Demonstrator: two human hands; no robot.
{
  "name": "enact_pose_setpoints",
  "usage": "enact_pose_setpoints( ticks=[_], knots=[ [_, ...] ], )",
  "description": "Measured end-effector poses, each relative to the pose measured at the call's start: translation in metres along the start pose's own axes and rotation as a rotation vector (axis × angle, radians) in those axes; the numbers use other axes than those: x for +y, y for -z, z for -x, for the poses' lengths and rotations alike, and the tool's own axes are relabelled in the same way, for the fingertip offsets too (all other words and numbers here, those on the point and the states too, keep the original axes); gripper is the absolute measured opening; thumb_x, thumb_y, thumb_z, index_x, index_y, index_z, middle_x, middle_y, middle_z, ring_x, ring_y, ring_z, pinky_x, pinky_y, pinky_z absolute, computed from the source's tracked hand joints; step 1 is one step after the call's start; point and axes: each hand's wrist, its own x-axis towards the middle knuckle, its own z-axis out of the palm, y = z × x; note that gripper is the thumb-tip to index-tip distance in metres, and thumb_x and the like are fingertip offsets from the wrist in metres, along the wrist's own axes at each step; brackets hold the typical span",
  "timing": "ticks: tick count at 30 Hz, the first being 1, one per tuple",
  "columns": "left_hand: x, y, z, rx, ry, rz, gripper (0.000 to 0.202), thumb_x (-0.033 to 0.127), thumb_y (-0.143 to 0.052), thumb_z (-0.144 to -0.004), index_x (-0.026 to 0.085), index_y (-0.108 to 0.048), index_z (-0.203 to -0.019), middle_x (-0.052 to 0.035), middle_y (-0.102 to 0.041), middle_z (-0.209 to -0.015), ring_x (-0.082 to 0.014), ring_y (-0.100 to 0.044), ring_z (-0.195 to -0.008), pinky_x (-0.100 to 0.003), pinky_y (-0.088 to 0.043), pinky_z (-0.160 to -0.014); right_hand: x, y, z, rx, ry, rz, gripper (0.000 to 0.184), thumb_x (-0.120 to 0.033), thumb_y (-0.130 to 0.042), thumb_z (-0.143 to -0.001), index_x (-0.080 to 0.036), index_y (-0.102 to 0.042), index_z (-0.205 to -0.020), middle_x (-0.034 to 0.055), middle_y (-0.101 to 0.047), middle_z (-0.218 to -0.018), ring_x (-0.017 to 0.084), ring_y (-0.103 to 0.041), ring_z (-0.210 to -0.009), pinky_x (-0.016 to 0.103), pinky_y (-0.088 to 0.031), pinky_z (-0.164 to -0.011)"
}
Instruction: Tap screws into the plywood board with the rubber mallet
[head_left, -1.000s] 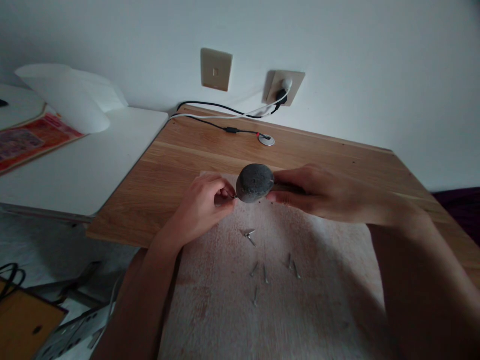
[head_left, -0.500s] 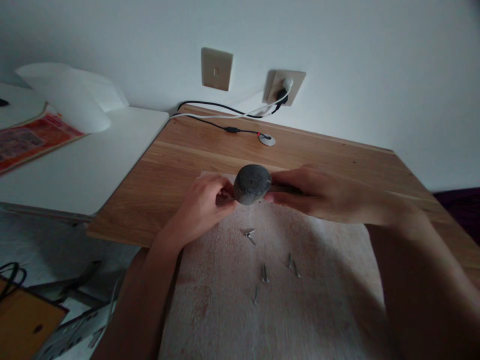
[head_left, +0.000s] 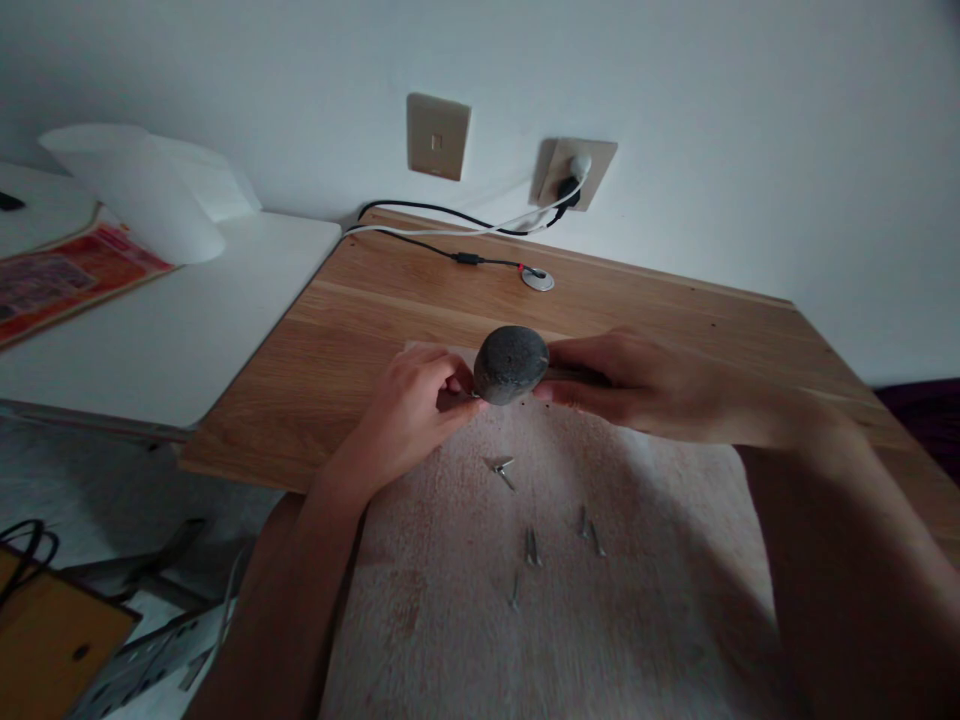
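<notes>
On the wooden bench (head_left: 307,370) lies a pale board (head_left: 427,630), below the fingers (head_left: 589,352); on its part nearer than the fingers lie several nails or screws (head_left: 536,548). Beyond the fingers lies a black cable (head_left: 469,259).

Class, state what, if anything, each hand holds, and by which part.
The right hand holds the mallet by its handle, near the head. The left hand pinches something small, too hidden to name.

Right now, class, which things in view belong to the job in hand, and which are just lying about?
Likely in the job:
mallet, held in the right hand
board, under both hands
nails or screws, loose on the board

Apparently just lying about:
white roll
red sheet
cables
</notes>
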Motion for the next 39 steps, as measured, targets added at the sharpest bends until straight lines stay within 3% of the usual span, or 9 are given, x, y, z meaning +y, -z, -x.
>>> enact_pose_setpoints(
  ticks=[19,22,39],
  knots=[
    [-0.0018,-0.0017,-0.0006,0.013,-0.055,-0.033,0.012,0.012,-0.078,-0.086,0.019,-0.068,-0.086,-0.0041,-0.074,-0.094,-0.0242,-0.065,-0.097,-0.040,-0.051,-0.087,-0.0007,0.0008,0.0007,0.001,0.066,-0.020,0.037,-0.047,-0.050,-0.106,-0.017,-0.069,-0.098,0.0040,-0.069,-0.084,0.017,-0.060,-0.073,0.032,-0.043,-0.067],
    [-0.0030,-0.0025,-0.0005,0.021,-0.058,-0.042,0.012,0.013,-0.079,-0.086,0.019,-0.068,-0.087,-0.0039,-0.073,-0.093,-0.0241,-0.065,-0.096,-0.040,-0.050,-0.086,-0.0039,0.0028,0.0007,-0.006,0.041,-0.007,0.036,-0.048,-0.051,-0.105,-0.019,-0.068,-0.093,0.0039,-0.069,-0.081,0.017,-0.060,-0.071,0.032,-0.042,-0.065],
    [-0.0035,-0.0035,-0.0012,-0.021,-0.016,-0.029,0.012,0.014,-0.080,-0.086,0.019,-0.071,-0.091,-0.0047,-0.074,-0.097,-0.0237,-0.066,-0.097,-0.038,-0.051,-0.084,0.0022,-0.0038,-0.0032,-0.007,0.023,-0.024,0.040,-0.055,-0.050,-0.105,-0.020,-0.069,-0.101,0.0032,-0.067,-0.081,0.017,-0.055,-0.067,0.032,-0.041,-0.065]
  ],
)
